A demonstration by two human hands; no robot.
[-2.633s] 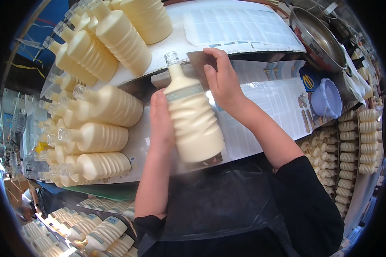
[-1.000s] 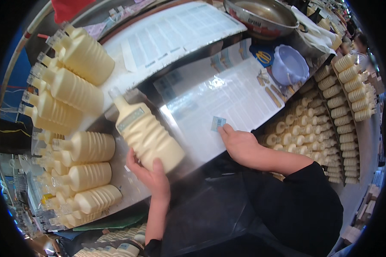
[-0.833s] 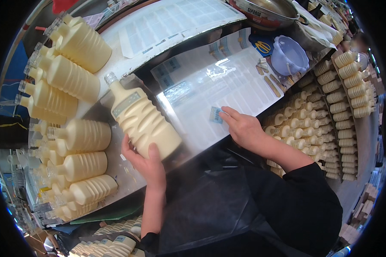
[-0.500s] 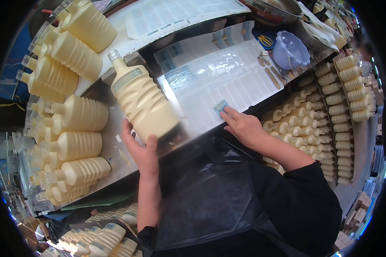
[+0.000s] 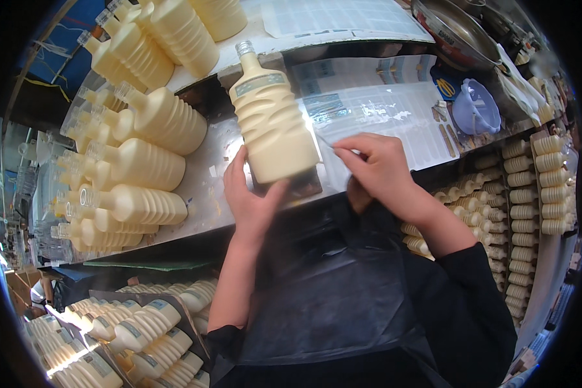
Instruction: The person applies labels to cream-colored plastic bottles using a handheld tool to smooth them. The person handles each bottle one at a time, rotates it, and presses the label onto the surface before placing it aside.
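A cream ribbed plastic bottle with a clear neck lies in front of me, neck pointing away, with a bluish label band across its shoulder. My left hand is curled about its base end, fingers along the left side and a blurred thumb at the near edge. To the right of the bottle, my right hand pinches a small thin label between thumb and fingertips. The label shows nearly edge-on, close to the bottle's side. Beyond that hand lie clear label sheets on the bench.
More cream bottles are stacked at the left and on the raised shelf. A lilac bucket, yellow-handled scissors and a metal basin stand at the right. Racks of bottles line the lower right; labelled ones fill the lower left.
The right hand has lifted the label from the sheet and brought it left towards the bottle. My left hand has closed in on the bottle's base. The view has shifted, and the bottle appears more upright.
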